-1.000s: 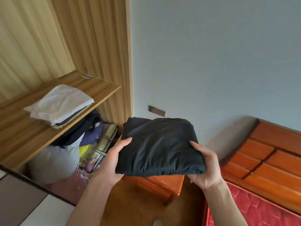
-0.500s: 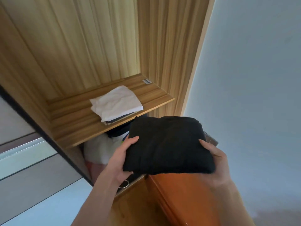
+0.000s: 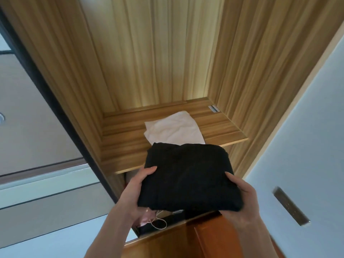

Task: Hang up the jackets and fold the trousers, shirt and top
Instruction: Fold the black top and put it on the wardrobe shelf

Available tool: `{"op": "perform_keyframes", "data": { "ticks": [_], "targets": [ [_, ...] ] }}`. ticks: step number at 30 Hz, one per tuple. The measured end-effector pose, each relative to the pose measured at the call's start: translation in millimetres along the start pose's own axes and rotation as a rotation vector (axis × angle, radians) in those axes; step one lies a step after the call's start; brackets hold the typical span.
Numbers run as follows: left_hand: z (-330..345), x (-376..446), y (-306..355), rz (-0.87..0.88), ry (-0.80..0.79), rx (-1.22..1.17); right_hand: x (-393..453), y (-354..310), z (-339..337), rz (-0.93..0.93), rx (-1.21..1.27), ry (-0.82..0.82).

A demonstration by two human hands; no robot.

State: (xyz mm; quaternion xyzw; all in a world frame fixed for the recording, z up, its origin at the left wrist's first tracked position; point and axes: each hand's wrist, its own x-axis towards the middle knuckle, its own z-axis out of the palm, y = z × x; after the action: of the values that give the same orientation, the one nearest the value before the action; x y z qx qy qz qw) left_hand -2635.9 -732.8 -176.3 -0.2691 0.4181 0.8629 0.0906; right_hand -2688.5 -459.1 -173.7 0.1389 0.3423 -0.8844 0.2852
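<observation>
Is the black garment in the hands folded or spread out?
Folded: the black garment forms a compact thick rectangle, gripped at its sides by the left hand and right hand.

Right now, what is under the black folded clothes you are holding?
The black folded garment is gripped by the left hand and right hand. It hides the near edge of the white folded garment on the wooden shelf.

I see a plain black folded garment (image 3: 188, 175), a white folded cloth (image 3: 173, 129), and a striped, wood-grain shelf (image 3: 126, 146).
</observation>
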Motion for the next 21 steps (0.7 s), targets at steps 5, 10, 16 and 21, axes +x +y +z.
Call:
{"op": "perform_keyframes", "data": {
  "ticks": [5,10,16,21],
  "targets": [
    [-19,33,34,0.046,0.006,-0.007,46,-4,31,-0.001,-0.077,-0.065],
    [-28,75,62,0.02,-0.045,-0.021,98,-21,50,-0.023,-0.256,-0.026],
    [-15,117,90,0.067,0.036,0.027,159,-57,78,-0.05,-0.569,0.037],
    [4,152,117,0.186,0.08,0.082,219,-89,97,-0.068,-0.825,0.101]
  ]
}}
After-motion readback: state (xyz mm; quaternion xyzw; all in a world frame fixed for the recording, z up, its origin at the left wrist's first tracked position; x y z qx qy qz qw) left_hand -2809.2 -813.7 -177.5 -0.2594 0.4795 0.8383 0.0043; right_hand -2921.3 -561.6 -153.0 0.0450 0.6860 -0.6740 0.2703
